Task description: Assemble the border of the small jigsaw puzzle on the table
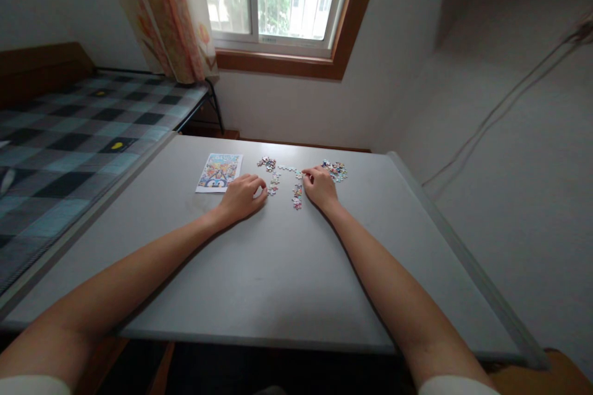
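Observation:
Small jigsaw puzzle pieces form a partly joined frame [288, 168] on the grey table, with a left column [275, 179] and a right column [297, 196]. My left hand [243, 196] rests on the table beside the left column. Its fingers are curled, thumb close to the index finger; whatever they may hold is too small to make out. At the frame's upper right corner, my right hand [320, 187] pinches a puzzle piece [303, 174], mostly hidden by the fingertips. Loose pieces lie in a left pile [267, 163] and a right pile [336, 170], partly behind my right hand.
A printed picture sheet [219, 173] lies left of the pieces, near my left hand. The table [259, 284] has a raised strip along its right side. A bed with a checked cover [115, 117] stands left, and a curtained window [278, 0] is ahead.

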Tool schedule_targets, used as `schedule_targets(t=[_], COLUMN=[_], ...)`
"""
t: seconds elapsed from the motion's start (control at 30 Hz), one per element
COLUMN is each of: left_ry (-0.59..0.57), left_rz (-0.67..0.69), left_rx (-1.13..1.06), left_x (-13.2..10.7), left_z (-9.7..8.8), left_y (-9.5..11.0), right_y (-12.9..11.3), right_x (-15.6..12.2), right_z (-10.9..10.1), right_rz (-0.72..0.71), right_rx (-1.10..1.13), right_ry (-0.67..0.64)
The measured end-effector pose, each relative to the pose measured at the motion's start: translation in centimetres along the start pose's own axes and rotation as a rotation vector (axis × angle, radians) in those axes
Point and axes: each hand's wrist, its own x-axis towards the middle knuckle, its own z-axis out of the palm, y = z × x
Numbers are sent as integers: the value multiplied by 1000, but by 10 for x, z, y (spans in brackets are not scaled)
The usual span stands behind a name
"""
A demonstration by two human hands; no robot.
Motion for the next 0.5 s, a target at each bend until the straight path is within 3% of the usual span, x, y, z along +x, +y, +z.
schedule_targets(t=[0.17, 0.5], left_ry=[-121, -223], left_rz=[-128, -123], left_rx=[75, 134], left_x=[-1, 0], left_z=[-1, -4], left_y=[1, 3], right_y=[-1, -2], right_x=[0, -1], right_z=[-1, -2], right_rz=[3, 10], right_rx=[-7, -13], right_ry=[-6, -13])
